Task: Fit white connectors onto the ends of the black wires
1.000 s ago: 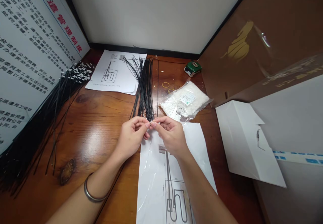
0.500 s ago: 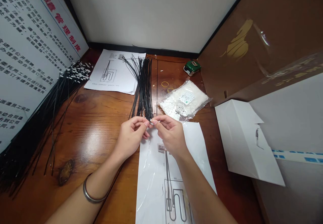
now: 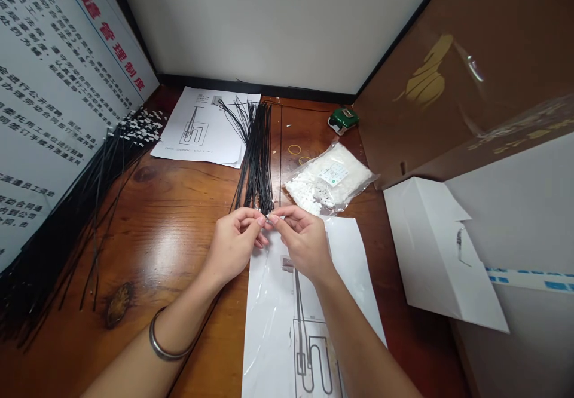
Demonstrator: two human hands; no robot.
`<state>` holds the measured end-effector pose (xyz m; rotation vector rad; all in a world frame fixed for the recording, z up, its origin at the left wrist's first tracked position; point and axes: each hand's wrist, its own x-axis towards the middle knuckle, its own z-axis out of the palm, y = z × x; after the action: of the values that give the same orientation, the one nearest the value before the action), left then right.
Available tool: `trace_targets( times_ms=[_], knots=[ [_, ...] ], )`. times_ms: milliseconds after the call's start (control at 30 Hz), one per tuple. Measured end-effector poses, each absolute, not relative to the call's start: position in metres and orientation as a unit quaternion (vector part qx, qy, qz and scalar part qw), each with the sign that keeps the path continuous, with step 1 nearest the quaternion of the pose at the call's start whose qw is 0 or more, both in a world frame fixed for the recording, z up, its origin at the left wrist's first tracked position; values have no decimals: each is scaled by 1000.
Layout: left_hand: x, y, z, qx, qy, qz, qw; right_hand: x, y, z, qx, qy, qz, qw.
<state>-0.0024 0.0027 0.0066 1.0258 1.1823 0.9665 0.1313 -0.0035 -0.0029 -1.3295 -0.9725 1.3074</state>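
My left hand [image 3: 235, 239] and my right hand [image 3: 305, 236] meet fingertip to fingertip over the top of a printed sheet. A thin black wire [image 3: 268, 219] shows at the left hand's pinch. The right thumb and forefinger are closed at the same spot, on something too small and covered to make out. Just beyond the fingers lies a bundle of black wires [image 3: 258, 153] with small metal ends near me. To its right is a clear bag of small white plastic pieces [image 3: 334, 174]. The printed sheet [image 3: 269, 332] under my hands carries a wiring drawing.
More black wires with white tips [image 3: 134, 129] are heaped at the left against a printed board [image 3: 45, 87]. Another drawing sheet [image 3: 174, 141] lies behind. A green tape measure [image 3: 343, 121] sits by a brown box [image 3: 448, 87]. A white folded carton [image 3: 430, 248] stands right.
Both hands stay nearly in place, with only slight finger movement at the pinch. The whole view has shifted very slightly.
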Motion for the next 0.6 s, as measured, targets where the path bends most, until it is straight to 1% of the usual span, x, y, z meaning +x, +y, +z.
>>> trace_targets(
  times_ms=[367, 600],
  knots=[
    [-2, 4, 8, 433, 511, 424, 610, 130, -2, -6, -528, -386, 543, 527],
    [-1, 4, 9, 423, 514, 431, 609, 130, -3, -5, -540, -387, 551, 505]
  ],
)
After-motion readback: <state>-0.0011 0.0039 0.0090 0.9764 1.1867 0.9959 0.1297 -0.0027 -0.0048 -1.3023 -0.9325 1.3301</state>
